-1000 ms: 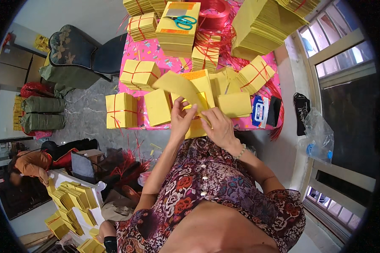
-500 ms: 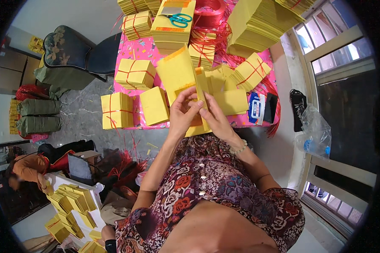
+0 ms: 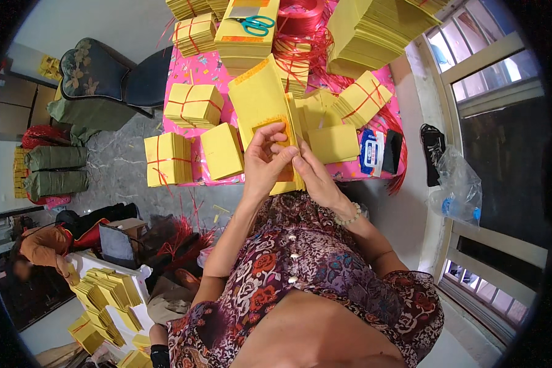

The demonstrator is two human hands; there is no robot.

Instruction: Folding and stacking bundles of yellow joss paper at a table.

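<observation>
Yellow paper fills nearly everything I see from the head camera. My left hand (image 3: 265, 161) and right hand (image 3: 316, 178) are both closed on one stack of yellow sheets (image 3: 270, 110), held upright just above the near edge of the desk (image 3: 190, 73), which has a pink patterned cover. The left thumb and fingers pinch the stack's lower part over an orange patch; the right hand clamps the edge just beside it.

My worry is the grip: the sheets are thin and loose, and the top of the stack fans away from my hands, so I judge that a slack pinch could let sheets slide out and spill over the desk's edge onto the floor.

Around the stack the desk is crowded. Bundles tied with red string (image 3: 193, 104) lie to the left, an untied yellow pad (image 3: 222, 150) sits near the left hand, and another tied bundle (image 3: 165, 159) hangs at the corner. Scissors with teal handles (image 3: 256, 24) rest on a far pile, beside a tangle of red string (image 3: 306, 18). A blue packet (image 3: 370, 152) lies to the right. Little bare surface is left for setting the stack down.
</observation>
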